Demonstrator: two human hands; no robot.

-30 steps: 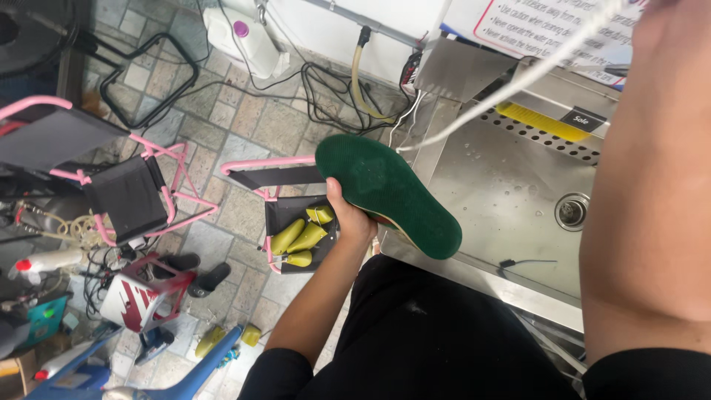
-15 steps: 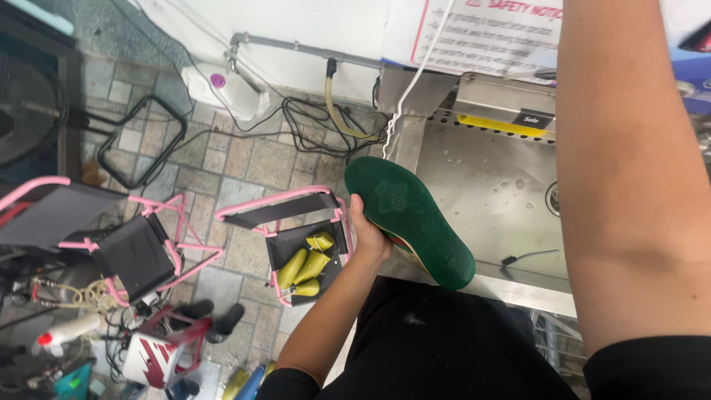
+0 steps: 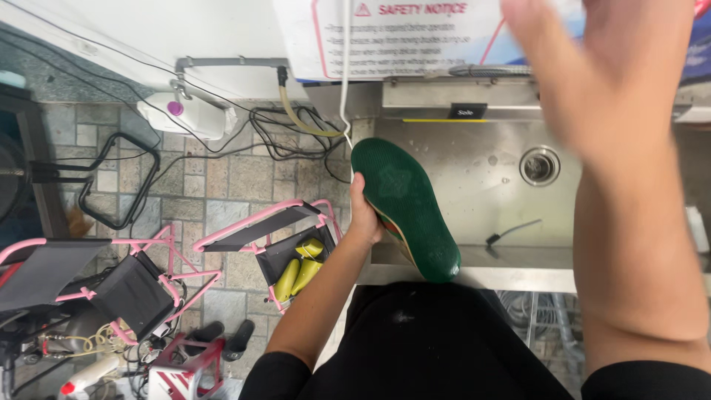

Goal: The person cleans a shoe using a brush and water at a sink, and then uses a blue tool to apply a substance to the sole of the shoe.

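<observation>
While gripped along its left edge by the left hand (image 3: 364,215), fingers curled underneath, one green insole (image 3: 406,207) hangs over the front lip of the steel sink (image 3: 474,159), heel end at twelve o'clock, toe end at six o'clock. Sits more upright now than half a second ago, when tilted with the toe toward four o'clock; also shifted further in over the basin. Raised at two o'clock from the insole, the right hand (image 3: 592,81), blurred, fingers spread wide, holding nothing; a second ago only the forearm in view along the right margin.

Counted outward: one drain (image 3: 540,164) at three o'clock from the insole; one small dark brush (image 3: 509,231) lying on the sink floor at four o'clock. One white notice sheet (image 3: 400,37) on the wall at twelve o'clock. Down at eight o'clock on the tiled floor, one pink-framed bin (image 3: 285,255) holding three yellow-green pieces (image 3: 300,270). Further toward nine o'clock, a second pink-framed stand (image 3: 133,285). At ten o'clock, one white bottle (image 3: 181,115) among black cables (image 3: 285,141).
</observation>
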